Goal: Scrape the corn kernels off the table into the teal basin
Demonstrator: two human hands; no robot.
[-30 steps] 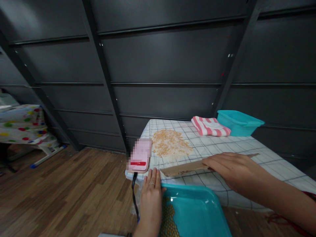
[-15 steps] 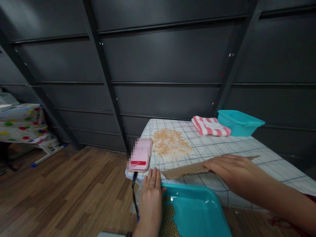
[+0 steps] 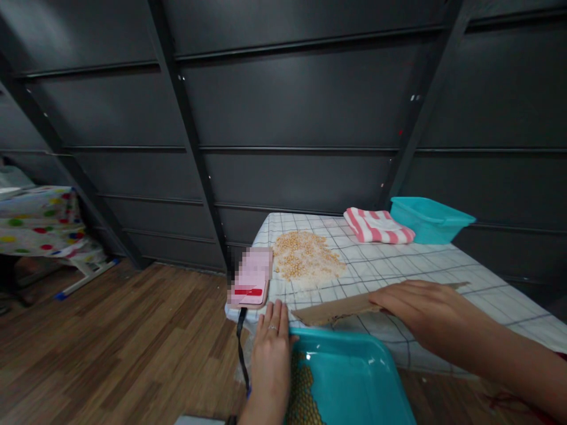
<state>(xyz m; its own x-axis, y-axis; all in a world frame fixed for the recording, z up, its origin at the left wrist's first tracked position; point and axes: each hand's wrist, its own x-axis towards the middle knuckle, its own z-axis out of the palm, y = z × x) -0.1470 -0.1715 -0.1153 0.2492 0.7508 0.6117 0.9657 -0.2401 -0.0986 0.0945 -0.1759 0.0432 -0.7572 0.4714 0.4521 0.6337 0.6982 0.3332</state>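
My right hand [image 3: 419,308] grips a long strip of brown cardboard [image 3: 336,309] that lies edge-down across the checked tablecloth [image 3: 398,260]. A little beyond the strip lies a pile of yellow grains [image 3: 305,255] mixed with white ones. My left hand [image 3: 271,348] holds the left rim of a teal tray [image 3: 354,383] at the table's near edge, fingers closed on the rim. Some yellow grains [image 3: 303,392] lie in the tray beside that hand.
A pink phone [image 3: 251,277] with a black cable sits at the table's left corner. A red-and-white striped cloth [image 3: 376,226] and a teal tub [image 3: 427,219] stand at the far side. A dark panelled wall lies behind. A spotted-cloth table [image 3: 39,221] stands at the left.
My right hand has drawn the cardboard strip slightly toward me and the tray. The left hand and the tray have stayed put.
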